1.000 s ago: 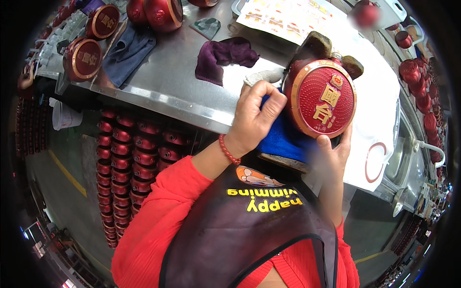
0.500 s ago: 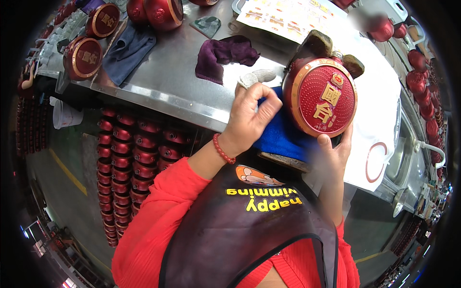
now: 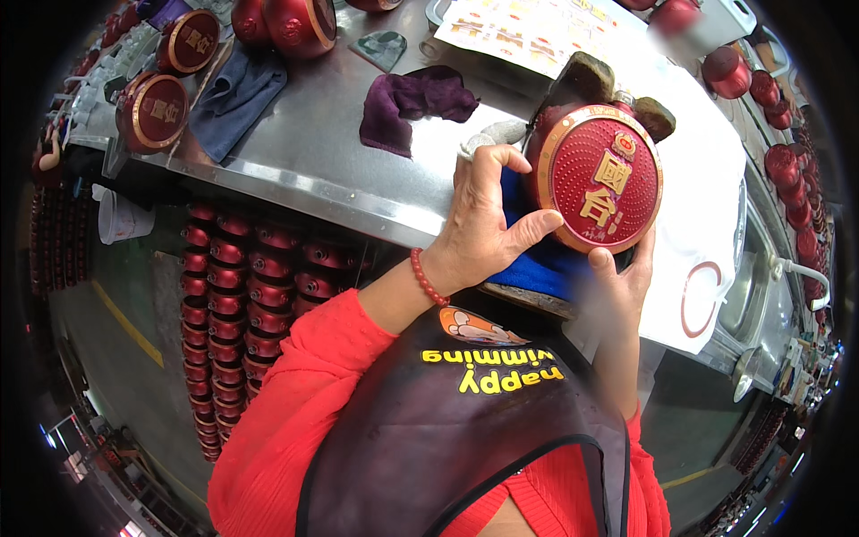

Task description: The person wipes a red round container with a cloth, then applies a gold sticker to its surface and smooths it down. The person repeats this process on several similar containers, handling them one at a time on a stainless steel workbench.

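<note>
A round red bottle (image 3: 582, 179) with a gold rim and raised gold characters lies face up, leaning on a stand with a blue cloth (image 3: 537, 273). Two dark, worn blocks (image 3: 583, 79) flank its neck at the far end. My left hand (image 3: 483, 215) grips its left edge, thumb on the gold rim and index finger against the side. A pale knitted covering (image 3: 494, 137) sits on fingers of that hand. My right hand (image 3: 624, 277) holds the lower right edge, thumb in front; its other fingers are partly hidden behind the bottle.
On the metal table (image 3: 313, 161) lie a purple cloth (image 3: 394, 112), a blue-grey cloth (image 3: 237, 103) and a printed sheet (image 3: 519, 36). Similar red bottles (image 3: 154, 112) stand at the left. Stacked red bottles (image 3: 228, 295) fill the space below the table edge. A sink (image 3: 747, 268) is at the right.
My left hand has moved right from beside the bottle and opened from a pinch, its thumb now on the rim. My right hand keeps its hold.
</note>
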The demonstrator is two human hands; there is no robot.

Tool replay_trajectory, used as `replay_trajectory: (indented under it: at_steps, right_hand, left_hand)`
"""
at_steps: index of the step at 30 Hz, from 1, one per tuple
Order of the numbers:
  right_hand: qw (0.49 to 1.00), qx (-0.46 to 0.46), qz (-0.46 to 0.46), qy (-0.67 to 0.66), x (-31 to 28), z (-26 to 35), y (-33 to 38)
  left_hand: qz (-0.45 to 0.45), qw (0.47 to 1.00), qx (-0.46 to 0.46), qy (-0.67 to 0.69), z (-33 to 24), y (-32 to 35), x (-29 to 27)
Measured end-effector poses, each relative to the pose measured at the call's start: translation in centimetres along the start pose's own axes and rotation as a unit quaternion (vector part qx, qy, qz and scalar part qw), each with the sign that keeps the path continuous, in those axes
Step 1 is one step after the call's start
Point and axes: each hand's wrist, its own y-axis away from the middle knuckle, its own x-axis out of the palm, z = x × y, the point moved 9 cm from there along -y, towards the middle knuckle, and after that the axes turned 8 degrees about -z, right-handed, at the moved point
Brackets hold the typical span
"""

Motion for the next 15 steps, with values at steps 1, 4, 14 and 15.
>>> replay_trajectory:
  at_steps: [1,4,14,15]
  right_hand:
    - [1.000,0.001,-0.002,-0.001,-0.04,-0.05,0.02]
    - [1.000,0.007,0.002,-0.011,0.02,-0.20,0.10]
    - [1.000,0.009,0.003,-0.007,0.08,-0.16,0.04]
    - [1.000,0.010,0.003,-0.008,0.07,-0.17,0.09]
  left_hand:
    - [-0.003,1.000,0.002,-0.003,-0.05,-0.05,-0.02]
    - [-0.008,1.000,0.005,-0.009,-0.12,-0.10,-0.03]
    - [0.011,1.000,-0.004,0.006,0.07,0.05,0.11]
    - [0.003,1.000,-0.002,0.008,0.06,0.04,0.06]
